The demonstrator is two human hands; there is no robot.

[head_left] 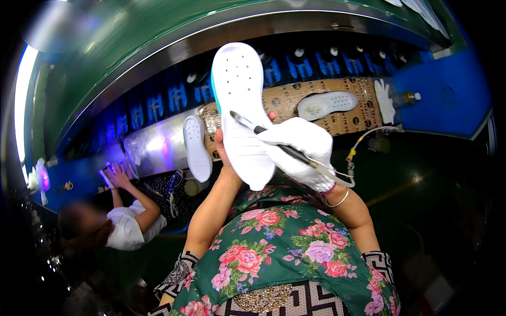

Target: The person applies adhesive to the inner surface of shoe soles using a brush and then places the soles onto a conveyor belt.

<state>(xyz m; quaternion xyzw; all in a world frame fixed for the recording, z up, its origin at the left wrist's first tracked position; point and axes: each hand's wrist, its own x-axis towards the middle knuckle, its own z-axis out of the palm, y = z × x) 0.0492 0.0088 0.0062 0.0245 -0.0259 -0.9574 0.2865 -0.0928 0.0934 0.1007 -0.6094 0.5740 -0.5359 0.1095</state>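
A white shoe sole (245, 131) with small holes in its upper part and a teal edge is held up in front of me. My bare left hand (226, 152) grips it from underneath, with fingertips showing at both sides. In a white knitted glove, my right hand (305, 150) is closed round the dark handle of a brush (247, 124). The brush tip meets the sole's face near the middle. A thin pale tube runs from the handle's rear end past my wrist.
Another white sole (197, 150) lies left on the bench; a greyish one (328, 104) rests on cardboard (284, 100). A white glove (385, 100) and a bottle (408, 98) are at right. Beyond runs a metal-edged green machine (158, 47). A co-worker's hands (118, 175) work at left.
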